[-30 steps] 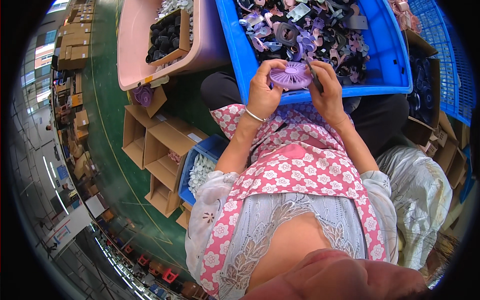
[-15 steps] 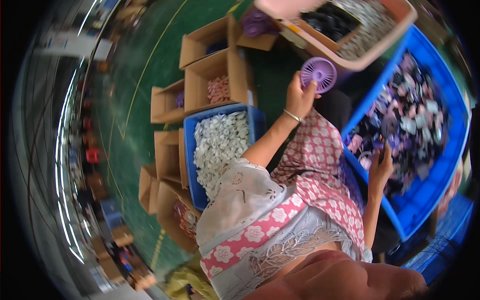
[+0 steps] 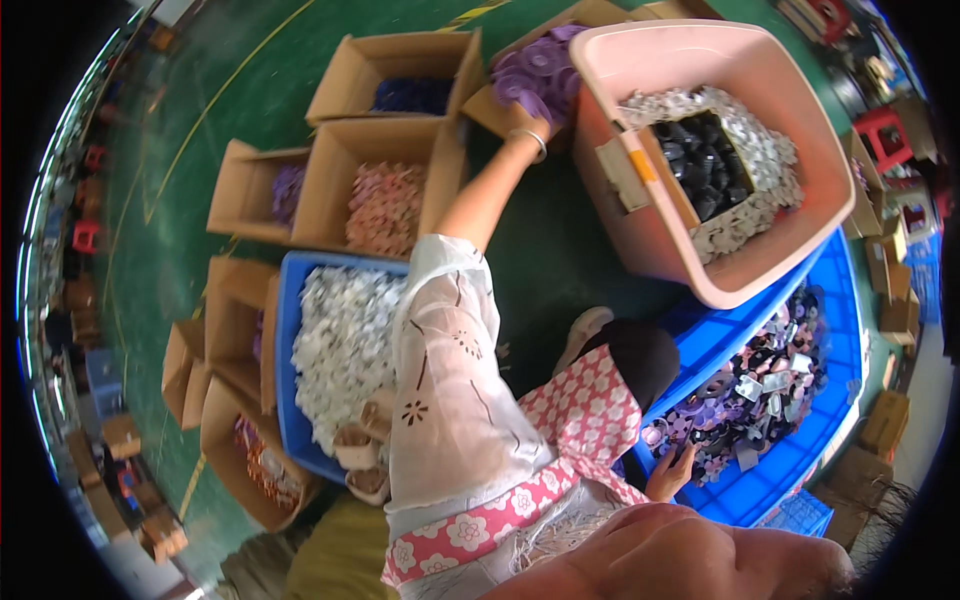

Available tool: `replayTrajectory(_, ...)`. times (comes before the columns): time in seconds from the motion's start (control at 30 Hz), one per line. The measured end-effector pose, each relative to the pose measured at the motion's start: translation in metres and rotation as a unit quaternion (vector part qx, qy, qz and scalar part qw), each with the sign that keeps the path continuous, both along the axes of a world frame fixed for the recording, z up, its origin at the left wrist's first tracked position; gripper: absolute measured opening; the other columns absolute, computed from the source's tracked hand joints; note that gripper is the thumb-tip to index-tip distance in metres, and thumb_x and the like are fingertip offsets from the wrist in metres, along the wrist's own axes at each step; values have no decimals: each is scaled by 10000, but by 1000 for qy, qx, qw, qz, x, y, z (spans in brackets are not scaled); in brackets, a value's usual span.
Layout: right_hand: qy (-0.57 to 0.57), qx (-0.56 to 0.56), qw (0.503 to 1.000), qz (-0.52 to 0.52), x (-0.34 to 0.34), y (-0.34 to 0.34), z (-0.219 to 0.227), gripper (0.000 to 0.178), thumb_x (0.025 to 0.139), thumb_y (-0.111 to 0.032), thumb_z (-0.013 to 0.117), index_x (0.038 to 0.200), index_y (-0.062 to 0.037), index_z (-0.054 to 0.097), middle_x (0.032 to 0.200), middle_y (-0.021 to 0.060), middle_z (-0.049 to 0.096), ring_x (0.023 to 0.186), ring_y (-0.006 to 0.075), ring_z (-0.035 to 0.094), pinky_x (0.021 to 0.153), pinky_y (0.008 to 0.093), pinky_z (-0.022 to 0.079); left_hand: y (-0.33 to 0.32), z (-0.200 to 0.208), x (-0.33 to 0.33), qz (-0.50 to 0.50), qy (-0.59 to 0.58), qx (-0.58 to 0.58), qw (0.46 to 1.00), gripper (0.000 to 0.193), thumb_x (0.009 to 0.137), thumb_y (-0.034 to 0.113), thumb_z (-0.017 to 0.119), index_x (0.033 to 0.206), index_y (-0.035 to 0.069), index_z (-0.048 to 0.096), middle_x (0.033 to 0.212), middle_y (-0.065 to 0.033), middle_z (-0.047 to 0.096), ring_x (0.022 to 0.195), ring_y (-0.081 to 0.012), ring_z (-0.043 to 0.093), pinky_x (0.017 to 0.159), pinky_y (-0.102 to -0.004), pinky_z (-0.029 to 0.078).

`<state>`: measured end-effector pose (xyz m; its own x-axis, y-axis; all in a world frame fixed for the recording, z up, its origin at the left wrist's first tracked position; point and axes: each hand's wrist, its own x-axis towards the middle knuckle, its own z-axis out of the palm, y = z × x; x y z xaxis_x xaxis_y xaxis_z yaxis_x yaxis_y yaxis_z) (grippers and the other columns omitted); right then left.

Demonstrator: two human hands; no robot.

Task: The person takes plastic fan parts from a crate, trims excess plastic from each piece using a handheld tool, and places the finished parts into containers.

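Observation:
My left arm stretches far forward, and my left hand [image 3: 532, 122] is at a box of purple round fan grilles [image 3: 560, 62]. The fingers close on a purple fan grille [image 3: 520, 92], partly blurred among the others. Low at the right, my right hand [image 3: 672, 474] is at the near rim of a blue bin [image 3: 845, 350]. Its fingers are bent around something small and dark that I cannot make out. Mixed purple, black, pink and clear plastic parts [image 3: 750, 390] fill the bin beside it.
A pink tub [image 3: 600, 165] with white parts and a box of black pieces [image 3: 705, 165] overlaps the blue bin. At left stand a blue crate [image 3: 290, 340] of white pieces and several cardboard boxes [image 3: 330, 150] with pink, purple and blue parts. Red stools [image 3: 885, 138] stand farther off.
My left hand has carried the purple fan grille forward and left to the box of purple grilles. My right hand has drawn back to the bin's near edge. The view has shifted.

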<state>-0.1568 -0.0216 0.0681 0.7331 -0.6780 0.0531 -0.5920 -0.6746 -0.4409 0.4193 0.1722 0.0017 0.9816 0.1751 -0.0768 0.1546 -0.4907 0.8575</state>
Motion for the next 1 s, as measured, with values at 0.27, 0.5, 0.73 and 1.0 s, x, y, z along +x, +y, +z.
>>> replayTrajectory(0.27,-10,-22,1000,19,-2,3,12,246,853,-37,507,1074,69,484,923,250,556,828,422,548,732,413,447,-41,-11,38,-194,294,-16,936,168,824,230,614,771,73,585,604,-59,550,504,-182,548,414,-326,468)
replayTrajectory(0.5,-2,78,995,-54,14,-15,20,228,813,-84,566,1023,0,536,935,204,573,862,390,552,741,417,452,-16,40,-105,-562,413,114,707,215,896,229,520,867,30,594,568,-30,557,439,-72,494,405,-195,384)
replayTrajectory(0.73,-80,268,957,-77,5,-34,-10,165,826,-135,556,948,-23,547,756,160,562,676,282,554,610,386,426,-117,167,-244,-731,285,-78,615,197,891,91,508,1044,-18,565,596,-7,493,488,-50,417,452,-191,323)
replayTrajectory(1.0,-13,285,941,-183,-2,-132,-105,256,736,-222,621,898,-25,602,739,209,609,753,355,614,677,441,466,-242,131,-374,-571,307,-282,707,241,884,123,558,1093,3,544,832,-43,593,662,-81,539,590,-204,451)
